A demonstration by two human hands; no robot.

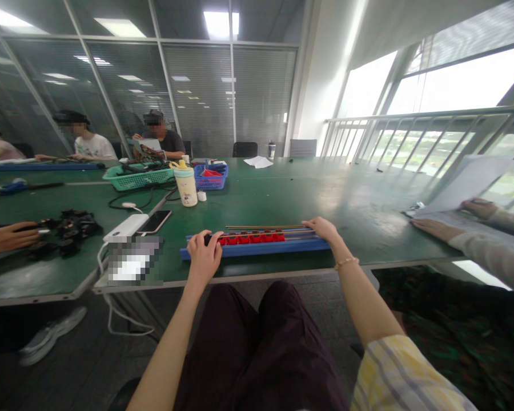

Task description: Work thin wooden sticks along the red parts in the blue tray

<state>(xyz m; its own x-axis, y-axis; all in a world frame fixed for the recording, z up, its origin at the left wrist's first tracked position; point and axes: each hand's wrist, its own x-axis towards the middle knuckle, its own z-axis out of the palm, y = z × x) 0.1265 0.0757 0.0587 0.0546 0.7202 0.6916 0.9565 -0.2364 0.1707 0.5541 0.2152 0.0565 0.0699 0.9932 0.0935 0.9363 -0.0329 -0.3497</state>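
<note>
In front of me a long blue rail [257, 250] lies near the table edge, with a row of several red blocks [256, 237] along its middle. My left hand [203, 258] is at the rail's left end, thumb and fingers closed around a small black piece [208, 239] beside the first red block. At the other end my right hand [324, 229] pinches a thin rod [297, 233] that runs along the rail, its tip hidden by the fingers. Another thin rod [261, 227] lies just behind the rail.
To the left are a phone [156, 222], a white power bank [126, 227] and cables. A cream bottle [185, 184], a green basket [139, 179] and a blue basket [211, 178] stand farther back. Co-workers' hands [11, 238] are at both sides; one holds paper [466, 182].
</note>
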